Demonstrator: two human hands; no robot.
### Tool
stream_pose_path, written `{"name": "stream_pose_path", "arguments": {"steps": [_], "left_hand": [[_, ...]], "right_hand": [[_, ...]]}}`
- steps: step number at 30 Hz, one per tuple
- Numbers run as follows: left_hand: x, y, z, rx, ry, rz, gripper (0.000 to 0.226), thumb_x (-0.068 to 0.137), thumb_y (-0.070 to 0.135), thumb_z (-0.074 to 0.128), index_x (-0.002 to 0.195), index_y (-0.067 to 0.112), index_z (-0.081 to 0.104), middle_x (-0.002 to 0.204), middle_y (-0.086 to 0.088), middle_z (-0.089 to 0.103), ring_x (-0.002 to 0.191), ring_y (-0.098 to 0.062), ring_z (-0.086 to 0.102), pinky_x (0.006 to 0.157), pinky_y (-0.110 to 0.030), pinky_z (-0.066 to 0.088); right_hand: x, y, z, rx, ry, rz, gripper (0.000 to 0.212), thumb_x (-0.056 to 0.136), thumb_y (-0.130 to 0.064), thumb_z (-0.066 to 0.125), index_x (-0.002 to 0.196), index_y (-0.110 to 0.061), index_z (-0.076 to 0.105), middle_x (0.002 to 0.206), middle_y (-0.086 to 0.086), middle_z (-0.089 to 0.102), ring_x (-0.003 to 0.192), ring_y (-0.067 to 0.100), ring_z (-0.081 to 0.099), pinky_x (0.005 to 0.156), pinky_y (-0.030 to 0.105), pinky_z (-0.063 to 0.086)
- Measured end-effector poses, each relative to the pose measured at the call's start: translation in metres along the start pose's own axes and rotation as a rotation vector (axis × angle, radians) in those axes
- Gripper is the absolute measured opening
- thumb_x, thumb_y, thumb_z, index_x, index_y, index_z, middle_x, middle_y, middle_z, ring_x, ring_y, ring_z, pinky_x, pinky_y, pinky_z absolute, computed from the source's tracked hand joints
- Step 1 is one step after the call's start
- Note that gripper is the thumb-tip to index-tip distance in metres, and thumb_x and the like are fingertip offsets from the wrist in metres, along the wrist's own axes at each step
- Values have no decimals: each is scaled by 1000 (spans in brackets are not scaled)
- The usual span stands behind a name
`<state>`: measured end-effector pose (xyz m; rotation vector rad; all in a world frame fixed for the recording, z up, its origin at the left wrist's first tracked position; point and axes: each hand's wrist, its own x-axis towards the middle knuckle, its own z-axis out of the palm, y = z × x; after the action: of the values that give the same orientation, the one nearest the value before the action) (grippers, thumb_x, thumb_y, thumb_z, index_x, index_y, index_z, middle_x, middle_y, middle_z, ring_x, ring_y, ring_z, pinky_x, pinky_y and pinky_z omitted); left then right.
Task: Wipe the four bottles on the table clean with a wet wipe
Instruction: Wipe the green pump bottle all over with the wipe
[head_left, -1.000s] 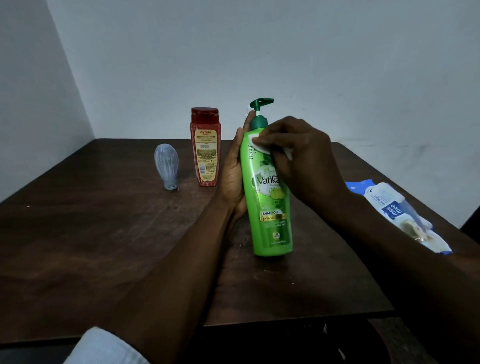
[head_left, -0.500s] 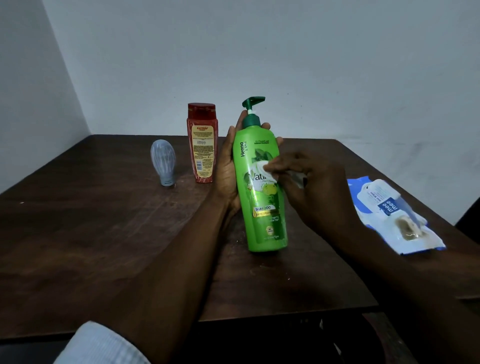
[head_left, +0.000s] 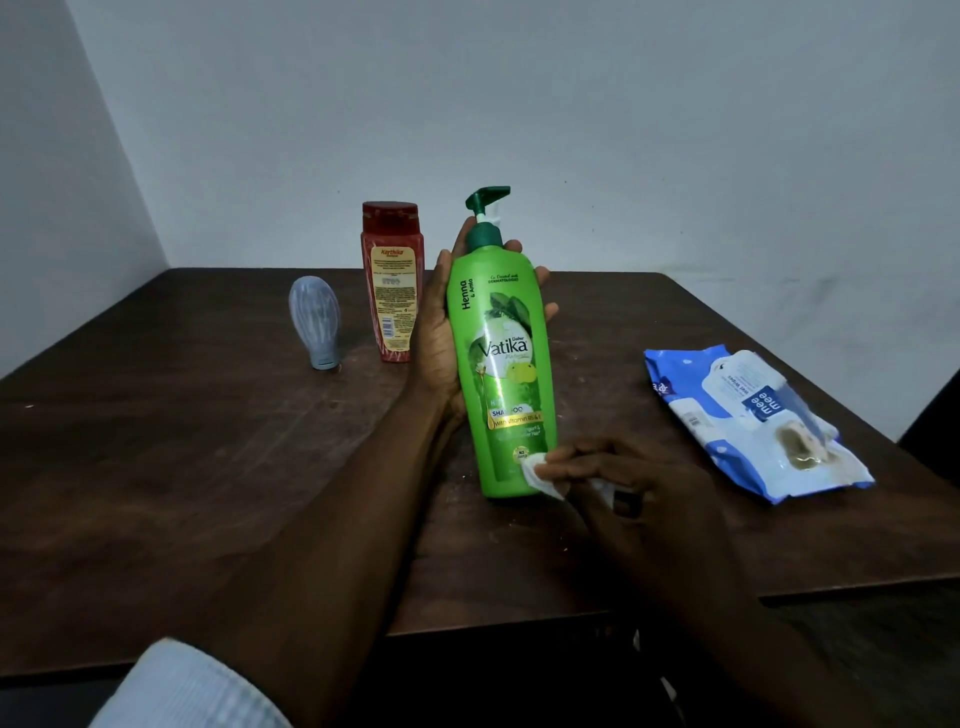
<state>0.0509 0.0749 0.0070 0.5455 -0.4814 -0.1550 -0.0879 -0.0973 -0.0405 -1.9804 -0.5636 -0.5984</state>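
At frame centre, your left hand (head_left: 441, 338) wraps the near-upright green bottle (head_left: 504, 364); your right hand (head_left: 623, 478) pinches the wet wipe (head_left: 537, 470) against its base. Pushing sideways there could slip it loose.

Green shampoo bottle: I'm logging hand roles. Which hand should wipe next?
Right hand: it holds the wet wipe against the green shampoo bottle near its base; the left hand grips it from behind.

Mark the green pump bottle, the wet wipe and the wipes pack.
green pump bottle (head_left: 501, 364): head view, on its front label.
wet wipe (head_left: 529, 466): head view, on the white corner against the bottle.
wipes pack (head_left: 719, 431): head view, on its printed top face.
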Motion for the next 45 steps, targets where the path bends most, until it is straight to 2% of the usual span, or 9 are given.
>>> {"name": "stream_pose_path", "arguments": {"steps": [10, 16, 21, 26, 32, 35, 38, 42, 45], "left_hand": [[0, 0, -2, -28, 0, 6, 47, 92, 45, 42, 134, 26, 50, 122, -5, 60, 107, -30, 64, 90, -50, 55], [1, -2, -1, -12, -8, -7, 47, 92, 46, 44, 135, 27, 50, 122, -5, 58, 107, -30, 63, 90, -49, 53], [1, -3, 6, 16, -63, -11, 64, 83, 46, 67, 142, 30, 47, 120, -5, 60, 106, -29, 60, 90, -48, 53], [-1, -4, 9, 74, -48, -13, 89, 82, 47, 68, 156, 29, 23, 122, -5, 57, 105, -27, 60, 90, -47, 53], [-4, -3, 17, 66, -78, -10, 61, 82, 49, 68, 139, 32, 55, 120, -1, 61, 107, -26, 60, 89, -44, 53], [-5, -5, 13, 54, -73, 8, 67, 90, 48, 57, 151, 36, 35, 124, -2, 60, 113, -28, 57, 96, -44, 47], [-5, -5, 15, 12, -94, 18, 68, 89, 44, 65, 150, 35, 38, 127, -5, 58, 119, -25, 52, 105, -37, 39], [-10, -1, 21, -70, -77, 20, 72, 81, 34, 79, 142, 15, 46, 110, -11, 69, 103, -21, 69, 88, -34, 58], [-15, -2, 28, -130, -145, 43, 64, 99, 29, 54, 152, 18, 20, 116, -25, 65, 106, -34, 68, 89, -44, 56]], "right_hand": [[-5, -6, -3, -8, -3, 24, 23, 80, -3, 80, 90, -24, 81, 97, -13, 73, 92, -2, 69, 72, 7, 49], [-8, -8, 6, -134, 37, -132, 17, 81, -9, 79, 97, -17, 80, 102, -10, 69, 92, -4, 66, 76, 5, 47], [-10, -6, 16, -293, 38, -275, 23, 88, -13, 65, 107, -22, 75, 114, -9, 60, 97, 3, 61, 84, 11, 48], [4, -12, 25, -371, 34, -382, 27, 92, -20, 55, 108, -18, 77, 114, -2, 63, 99, 13, 60, 82, 21, 49], [54, -18, 33, -328, 82, -408, 20, 93, -19, 62, 102, -13, 79, 107, 6, 66, 98, 21, 63, 85, 27, 51], [81, -28, 36, -339, 130, -419, 18, 89, -13, 66, 101, -12, 79, 104, 7, 66, 96, 23, 64, 82, 29, 51], [105, -37, 39, -338, 169, -443, 17, 84, -4, 71, 98, -8, 79, 101, 9, 67, 94, 27, 64, 77, 33, 52], [125, -41, 40, -370, 163, -449, 16, 83, -2, 73, 97, -8, 79, 98, 7, 66, 96, 26, 59, 77, 30, 48], [128, -41, 39, -372, 165, -463, 16, 83, -4, 74, 97, -9, 79, 99, 6, 67, 97, 26, 57, 78, 32, 47]]}}
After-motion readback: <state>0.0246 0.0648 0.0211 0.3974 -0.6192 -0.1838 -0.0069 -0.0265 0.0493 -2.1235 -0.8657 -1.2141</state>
